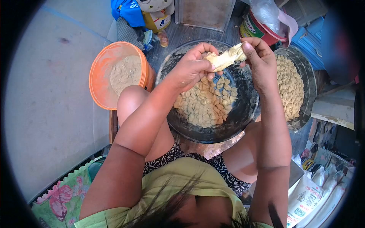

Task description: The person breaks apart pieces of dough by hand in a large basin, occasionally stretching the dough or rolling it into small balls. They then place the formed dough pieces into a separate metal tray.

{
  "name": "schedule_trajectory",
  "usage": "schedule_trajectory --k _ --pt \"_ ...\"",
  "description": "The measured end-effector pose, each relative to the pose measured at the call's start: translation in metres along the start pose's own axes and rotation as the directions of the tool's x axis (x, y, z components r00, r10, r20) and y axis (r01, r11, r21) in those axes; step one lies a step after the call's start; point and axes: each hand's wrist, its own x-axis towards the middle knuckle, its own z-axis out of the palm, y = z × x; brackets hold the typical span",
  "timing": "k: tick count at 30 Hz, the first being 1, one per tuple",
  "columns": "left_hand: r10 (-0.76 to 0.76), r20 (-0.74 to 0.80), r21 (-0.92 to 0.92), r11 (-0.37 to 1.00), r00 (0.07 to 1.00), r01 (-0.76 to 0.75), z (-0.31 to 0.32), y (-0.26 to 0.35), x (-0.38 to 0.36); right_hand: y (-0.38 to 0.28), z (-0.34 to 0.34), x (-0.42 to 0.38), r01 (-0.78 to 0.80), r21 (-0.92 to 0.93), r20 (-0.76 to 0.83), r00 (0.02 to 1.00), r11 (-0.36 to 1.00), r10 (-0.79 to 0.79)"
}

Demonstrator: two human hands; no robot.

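Note:
A pale yellow lump of dough [225,59], stretched lengthwise with a lumpy surface, is held up between both hands. My left hand [195,66] is closed around its left end, and the thumb presses on top. At the other end my right hand [261,57] pinches the dough between thumb and fingers. Both hands are above a round black basin [245,110]. Inside that basin lie many small flattened dough pieces [201,104], some pale and some dusted orange-brown.
An orange bucket [146,72] with beige powder stands left of the basin. On the right, a second dark basin [310,81] holds more small pieces. A red bucket [266,32] with plastic bags is behind it. White printed sacks [306,199] lie at lower right.

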Motion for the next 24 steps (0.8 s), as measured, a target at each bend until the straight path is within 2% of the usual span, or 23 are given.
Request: schedule_trajectory --k 2,3,5,6,8,9,11,12,13,15,17,18,19,20,22,24 --pt "-0.096 0.017 -0.046 0.994 0.995 0.097 -0.004 0.002 -0.001 0.002 0.003 0.0 0.006 0.096 -0.088 0.996 0.995 0.002" --pt "-0.096 0.017 -0.047 0.994 0.995 0.097 -0.004 0.003 -0.002 0.001 0.004 -0.001 0.006 0.095 -0.088 0.996 0.996 0.003" --pt "-0.11 -0.024 -0.096 0.99 0.994 0.108 0.001 0.006 -0.003 -0.002 0.006 -0.002 -0.145 0.192 0.107 0.986 0.971 0.126" --pt "-0.108 -0.023 -0.096 0.99 0.994 0.105 0.002 0.004 -0.002 -0.002 0.01 -0.005 -0.144 0.19 0.108 0.986 0.971 0.125" --pt "-0.015 -0.102 0.026 1.0 0.995 0.017 0.004 -0.001 0.0 0.0 0.02 -0.011 -0.218 0.095 0.263 0.947 0.971 0.187" --pt "-0.017 -0.104 0.027 0.999 0.994 0.02 0.003 -0.002 -0.001 0.003 0.019 -0.01 -0.22 0.097 0.263 0.946 0.971 0.188" --pt "0.033 -0.126 0.192 0.981 0.991 -0.008 0.001 -0.002 -0.001 0.008 0.011 -0.004 -0.153 0.013 0.243 0.959 0.988 0.146" --pt "0.031 -0.128 0.191 0.982 0.991 -0.007 0.002 -0.001 -0.001 0.005 0.006 0.0 -0.149 0.03 0.139 0.98 0.988 0.144" --pt "-0.002 -0.119 0.243 0.97 0.993 0.031 0.005 0.003 -0.001 0.003 0.002 0.003 -0.151 0.031 0.139 0.98 0.988 0.145" --pt "-0.033 -0.113 0.295 0.953 0.993 0.065 0.003 0.008 -0.003 0.001 -0.012 0.01 -0.035 -0.058 -0.104 0.994 0.998 0.029" --pt "-0.119 -0.189 0.28 0.945 0.975 0.17 -0.006 0.011 -0.006 0.005 -0.04 0.024 0.102 0.054 -0.309 0.948 0.993 -0.08" --pt "-0.119 -0.187 0.28 0.945 0.975 0.169 -0.006 0.009 -0.006 0.005 -0.055 0.028 0.144 0.175 -0.366 0.928 0.974 -0.072" --pt "-0.073 -0.158 0.146 0.985 0.985 0.096 -0.006 0.008 -0.007 0.002 -0.059 0.026 0.174 0.215 -0.365 0.927 0.961 -0.086" --pt "-0.022 -0.135 0.008 1.0 0.991 0.024 -0.005 0.007 -0.006 0.004 -0.059 0.026 0.134 0.192 -0.324 0.944 0.972 -0.066" --pt "0.018 -0.114 -0.035 0.999 0.993 -0.023 -0.002 0.004 -0.001 0.005 -0.05 0.021 0.094 0.163 -0.284 0.958 0.982 -0.044" --pt "0.053 -0.104 -0.081 0.995 0.993 -0.062 -0.003 0.001 -0.001 0.002 -0.032 0.012 0.048 0.067 -0.149 0.988 0.997 -0.038"
